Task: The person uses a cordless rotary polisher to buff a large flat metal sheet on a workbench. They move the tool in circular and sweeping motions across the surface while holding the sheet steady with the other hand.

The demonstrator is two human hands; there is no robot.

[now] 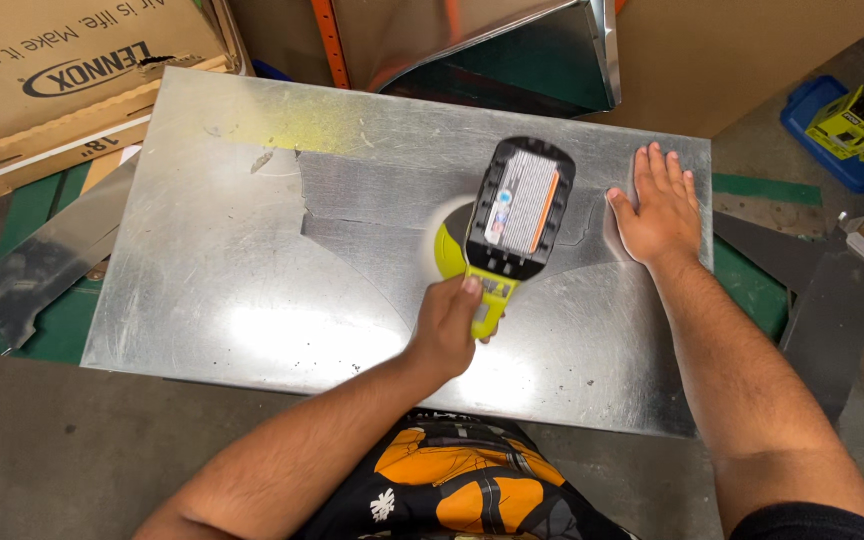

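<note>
My left hand is shut on the handle of a yellow-green cordless power tool with a black battery pack facing up. The tool stands on a large galvanised metal sheet, over a darker, curved cut piece of sheet metal lying on top. My right hand lies flat with fingers spread on the right end of that cut piece, pressing down a little right of the tool.
Cardboard boxes stand at the back left and a bent metal duct at the back centre. A blue case with yellow-green boxes sits at the right. Dark metal offcuts lie right, another offcut left on green matting.
</note>
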